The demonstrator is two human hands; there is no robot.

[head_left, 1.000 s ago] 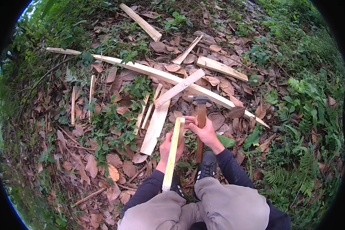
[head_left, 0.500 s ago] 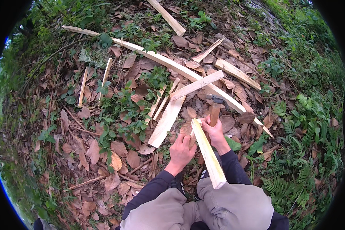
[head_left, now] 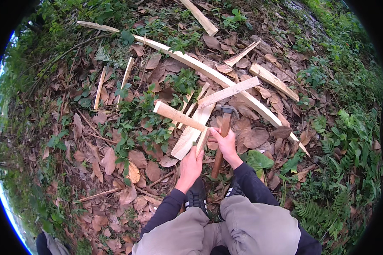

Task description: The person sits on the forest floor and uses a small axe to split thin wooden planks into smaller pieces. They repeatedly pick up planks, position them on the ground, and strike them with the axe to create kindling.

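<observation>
Two pale strips of wood meet at an angle in front of me: a longer wooden strip (head_left: 176, 115) reaching away to the left, and a short wooden piece (head_left: 202, 142) running back from its near end. My left hand (head_left: 190, 167) is closed round the lower part of the short piece. A hammer (head_left: 222, 146) with a brown wooden handle and dark metal head stands roughly upright in my right hand (head_left: 227, 146), which is closed on its handle. The thumb side of that hand touches the corner where the strips meet. Whether a nail joins them I cannot tell.
Just beyond my hands lie a broad board (head_left: 186, 142) and a short plank (head_left: 228, 92). One long curved pole (head_left: 212, 74) crosses the ground behind them. Another thick piece (head_left: 274, 81) rests to the right. Dry leaves and green plants cover the ground.
The longer strip has swung round from pointing back at my knees to pointing away left. The short piece now shows more plainly in my left hand. The hammer stays in my right hand.
</observation>
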